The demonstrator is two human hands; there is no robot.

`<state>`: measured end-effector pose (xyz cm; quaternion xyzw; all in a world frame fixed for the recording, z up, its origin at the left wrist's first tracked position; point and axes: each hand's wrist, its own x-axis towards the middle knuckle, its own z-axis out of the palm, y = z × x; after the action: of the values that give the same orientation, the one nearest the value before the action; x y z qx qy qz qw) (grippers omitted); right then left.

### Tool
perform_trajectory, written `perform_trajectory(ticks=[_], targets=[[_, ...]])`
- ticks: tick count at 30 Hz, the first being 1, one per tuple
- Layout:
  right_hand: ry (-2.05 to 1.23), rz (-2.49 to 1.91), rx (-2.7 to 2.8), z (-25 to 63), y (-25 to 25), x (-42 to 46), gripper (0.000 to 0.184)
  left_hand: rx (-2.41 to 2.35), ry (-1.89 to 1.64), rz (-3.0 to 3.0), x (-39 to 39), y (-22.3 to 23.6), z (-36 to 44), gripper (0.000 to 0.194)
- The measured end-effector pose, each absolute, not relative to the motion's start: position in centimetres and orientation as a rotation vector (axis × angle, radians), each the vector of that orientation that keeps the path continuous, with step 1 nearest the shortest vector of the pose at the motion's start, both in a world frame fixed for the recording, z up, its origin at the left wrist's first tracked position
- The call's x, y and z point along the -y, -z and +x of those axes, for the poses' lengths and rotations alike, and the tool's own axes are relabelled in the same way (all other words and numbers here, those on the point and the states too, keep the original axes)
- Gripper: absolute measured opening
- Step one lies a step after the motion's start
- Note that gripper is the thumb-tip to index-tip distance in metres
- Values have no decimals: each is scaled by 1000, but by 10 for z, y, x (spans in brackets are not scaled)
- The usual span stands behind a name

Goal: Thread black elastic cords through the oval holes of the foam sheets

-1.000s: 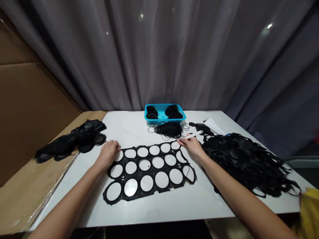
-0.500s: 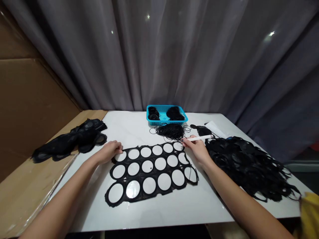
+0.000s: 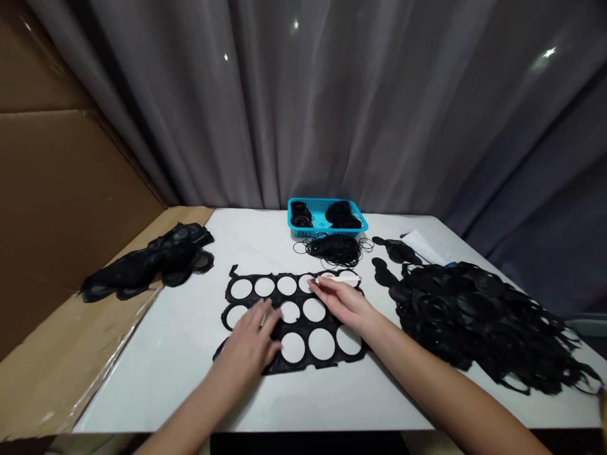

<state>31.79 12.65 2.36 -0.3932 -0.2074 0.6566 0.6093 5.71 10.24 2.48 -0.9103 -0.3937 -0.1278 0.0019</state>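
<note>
One basket [image 3: 327, 232] beyond black sheet [image 3: 306, 330]

head cam | txt/labels/brands/nos./signs: none legible

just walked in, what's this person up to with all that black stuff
The left hand is over a black sheet with round holes, spread on the white table. The right hand holds a white pen-like tool above the sheet. Beyond them, a tangle of thin black loops lies before a blue basket.
</note>
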Motion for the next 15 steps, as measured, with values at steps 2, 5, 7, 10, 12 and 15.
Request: perform_trajectory(ticks=[2,5,7,10,12,15], targets=[[-1621,-951,517,312,-31,-120,27,1120,419,-2811,-75,-10,56,50],[-1699,-1033,715,305,-41,-115,31,1153,365,-2723,-54,0,49,59],[-1656,-1095,934,300,-42,-113,32,1187,346,-2677,-49,1,45,62],[-1507,-1230,1309,292,-40,-107,26,1231,338,-2632,-46,0,45,63],[-1406,-1290,1488,287,-36,-102,22,1238,357,-2635,-46,-1,49,63],[-1307,-1315,1607,283,-34,-96,17,1192,405,-2686,-50,-2,56,63]])
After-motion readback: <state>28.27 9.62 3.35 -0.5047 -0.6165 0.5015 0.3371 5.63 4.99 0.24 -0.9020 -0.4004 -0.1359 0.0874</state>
